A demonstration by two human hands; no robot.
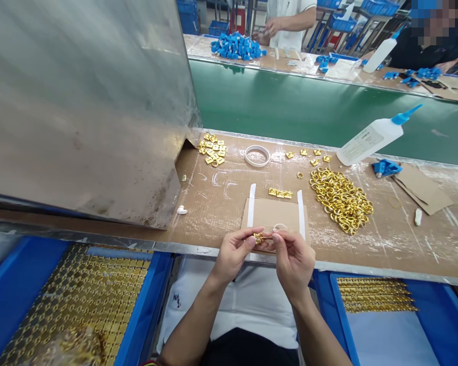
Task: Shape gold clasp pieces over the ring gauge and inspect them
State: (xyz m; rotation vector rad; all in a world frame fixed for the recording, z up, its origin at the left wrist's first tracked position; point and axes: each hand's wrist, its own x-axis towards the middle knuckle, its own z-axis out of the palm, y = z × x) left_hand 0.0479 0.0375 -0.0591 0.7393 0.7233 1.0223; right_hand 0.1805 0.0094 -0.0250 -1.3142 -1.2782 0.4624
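Close to the bench's front edge, my left hand (229, 255) pinches a small gold metal piece (258, 238) between thumb and fingers. Facing it, my right hand (295, 262) is closed in a pinch on a thin item whose kind is too small to make out. A pale thin loop (280, 226) shows just above the right fingertips. Both hands are over a cardboard pad (274, 207) held by white tape strips. Past the pad lies a short row of gold pieces (280, 193). A heap of gold rings (341, 198) lies to the right.
Square gold pieces (212, 149) and a tape roll (257, 156) lie farther back. A glue bottle (372, 141) leans at right. A metal housing (99, 112) blocks the left. Blue trays hold gold strips (376, 295) and gold sheets (99, 290). Across the green belt (290, 101), two people work.
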